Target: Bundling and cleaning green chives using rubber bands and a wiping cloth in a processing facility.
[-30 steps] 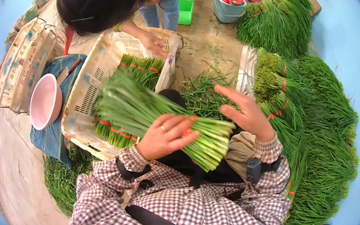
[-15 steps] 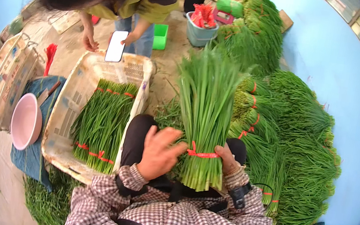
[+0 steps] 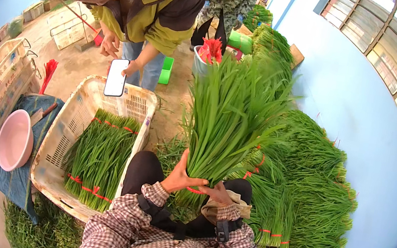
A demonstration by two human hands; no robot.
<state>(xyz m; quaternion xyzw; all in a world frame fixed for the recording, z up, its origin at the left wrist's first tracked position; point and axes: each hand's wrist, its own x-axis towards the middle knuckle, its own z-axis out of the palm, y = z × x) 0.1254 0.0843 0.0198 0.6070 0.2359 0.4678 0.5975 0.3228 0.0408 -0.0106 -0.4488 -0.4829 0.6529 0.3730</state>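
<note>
A thick bundle of garlic chives (image 3: pixel 224 123) stands upright over my lap, leaves fanning out at the top. My left hand (image 3: pixel 181 176) wraps its left side low down, and my right hand (image 3: pixel 219 194) grips it from the right at the same height. Between them shows part of a red tie (image 3: pixel 194 190) round the stalks. My fingers partly hide the tie. Tan cloth (image 3: pixel 229 206) bunches around my right wrist. To my left, a worn white plastic crate (image 3: pixel 40 175) holds tied chive bundles (image 3: pixel 95 160) lying in rows.
Along the blue wall at right, chives (image 3: pixel 310 182) lie heaped. A person (image 3: pixel 174 12) leans over the crate with a phone (image 3: pixel 116 78). At left, a pink basin (image 3: pixel 15 140) and knife (image 3: pixel 43 115) rest on blue cloth. A bucket (image 3: pixel 200 65) stands beyond the bundle; loose leaves litter the floor.
My left hand, loose beside the bundle before, now grips it. The bundle's leaves have swung and spread to the right. The view has tilted upward, showing more window.
</note>
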